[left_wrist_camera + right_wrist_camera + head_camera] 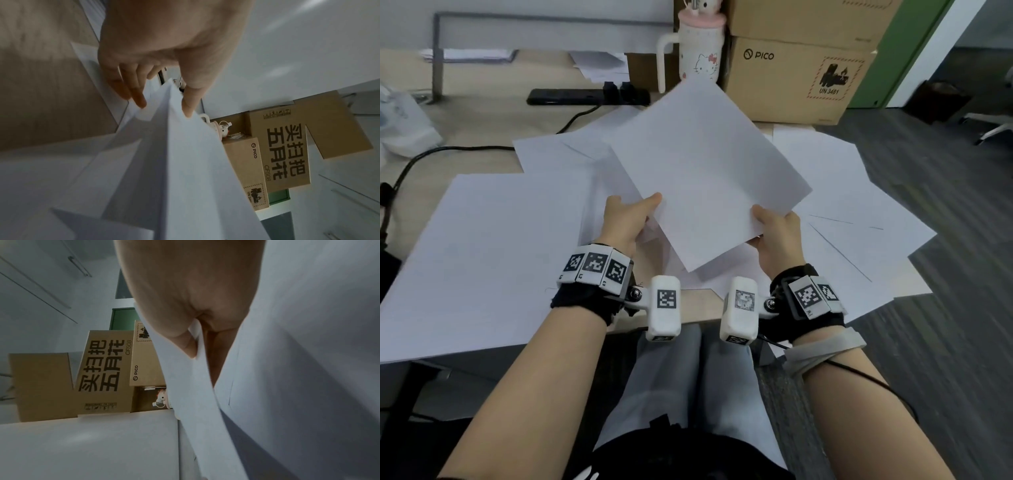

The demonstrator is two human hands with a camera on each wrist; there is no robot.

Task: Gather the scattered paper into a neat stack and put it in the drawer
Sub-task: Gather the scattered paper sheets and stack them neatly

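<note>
A white sheaf of paper (705, 171) is lifted and tilted above the desk, held by both hands. My left hand (628, 219) pinches its left edge, thumb on top and fingers (137, 95) underneath. My right hand (774, 229) pinches its lower right edge, thumb (185, 340) on top of the paper (195, 386). Several more white sheets (482, 257) lie fanned across the desk to the left, behind and to the right (859, 205). In the left wrist view the held paper (185, 162) runs away from the thumb. No drawer is in view.
A black power strip (585, 97) with cables lies behind the papers. A pink-lidded cartoon mug (700, 51) stands by stacked cardboard boxes (791, 75) at the back right. A metal stand (438, 51) is at the back left. Grey floor lies beyond the desk's right edge.
</note>
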